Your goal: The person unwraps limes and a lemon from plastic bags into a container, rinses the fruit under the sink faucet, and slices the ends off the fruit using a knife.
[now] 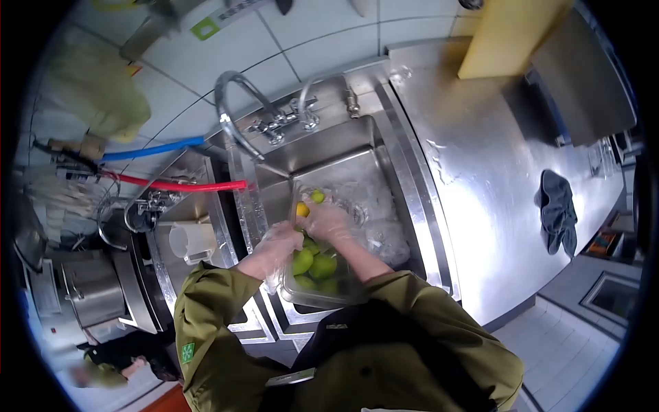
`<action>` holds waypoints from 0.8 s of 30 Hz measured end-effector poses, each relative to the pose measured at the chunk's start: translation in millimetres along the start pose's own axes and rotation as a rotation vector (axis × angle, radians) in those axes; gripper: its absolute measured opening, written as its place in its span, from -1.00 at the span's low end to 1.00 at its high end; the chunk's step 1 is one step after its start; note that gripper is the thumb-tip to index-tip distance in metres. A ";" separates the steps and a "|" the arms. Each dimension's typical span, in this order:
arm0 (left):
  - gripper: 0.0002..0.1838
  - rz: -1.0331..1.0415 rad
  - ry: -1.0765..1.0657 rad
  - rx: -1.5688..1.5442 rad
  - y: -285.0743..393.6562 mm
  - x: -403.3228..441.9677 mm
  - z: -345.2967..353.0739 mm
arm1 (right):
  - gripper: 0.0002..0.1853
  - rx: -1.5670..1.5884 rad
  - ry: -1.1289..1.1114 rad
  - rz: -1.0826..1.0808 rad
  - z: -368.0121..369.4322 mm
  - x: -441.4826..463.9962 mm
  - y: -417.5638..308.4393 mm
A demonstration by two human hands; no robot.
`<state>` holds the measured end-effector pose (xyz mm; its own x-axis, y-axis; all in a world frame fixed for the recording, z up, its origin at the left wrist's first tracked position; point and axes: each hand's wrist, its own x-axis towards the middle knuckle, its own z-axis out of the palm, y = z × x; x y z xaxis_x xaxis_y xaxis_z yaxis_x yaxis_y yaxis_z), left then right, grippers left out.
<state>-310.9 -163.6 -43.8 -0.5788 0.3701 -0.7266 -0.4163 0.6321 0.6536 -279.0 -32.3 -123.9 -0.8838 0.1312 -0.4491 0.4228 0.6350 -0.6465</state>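
A clear rectangular container stands at the near side of the steel sink, holding several green limes. Both my hands wear thin clear gloves and meet over its middle. My left hand has its fingers curled at the container's left side; whatever they grip is hidden. My right hand reaches in from the right with fingers bent, and I cannot make out what is in them. Just beyond its fingers show a yellow lemon and a smaller green lime.
Crumpled clear plastic or water lies in the sink, below a curved faucet. A steel counter at right bears a dark cloth. A second sink at left holds a clear pitcher. Another person is at lower left.
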 end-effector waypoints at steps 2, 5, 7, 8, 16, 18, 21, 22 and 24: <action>-0.88 -0.009 -0.009 0.005 -9.7 5.8 -0.2 | -0.29 0.028 0.007 0.045 9.1 -6.2 3.7; -0.87 -0.061 -0.055 0.048 -9.0 14.1 -2.2 | -0.28 0.107 -0.072 0.028 21.1 1.2 10.3; -0.86 -0.138 -0.014 0.114 -10.1 20.9 -4.1 | -0.35 0.167 0.045 0.012 29.3 2.1 10.3; -0.85 -0.126 -0.005 0.034 -15.2 23.2 -5.3 | -0.38 0.196 0.113 0.004 42.3 8.6 13.2; -0.71 -0.124 -0.045 -0.067 36.3 -0.3 15.1 | -0.45 0.224 0.496 -0.007 58.6 16.6 9.4; -0.73 -0.070 -0.038 -0.101 39.6 -2.6 20.1 | -0.45 0.256 0.417 0.026 45.8 12.6 6.3; -0.83 -0.028 -0.015 -0.164 45.8 -5.2 31.7 | -0.45 0.284 0.440 -0.039 43.6 11.1 11.7; -0.82 -0.034 -0.014 -0.115 46.1 -3.4 31.0 | -0.44 0.271 0.429 -0.013 43.1 11.7 12.1; -0.83 -0.023 -0.025 -0.034 46.3 -4.9 29.5 | -0.43 0.249 0.399 0.037 42.8 11.2 9.0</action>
<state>-306.7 -116.0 -16.2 -0.5512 0.3733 -0.7462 -0.4530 0.6171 0.6434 -276.6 -57.7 -161.1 -0.8547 0.4635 -0.2339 0.4475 0.4291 -0.7846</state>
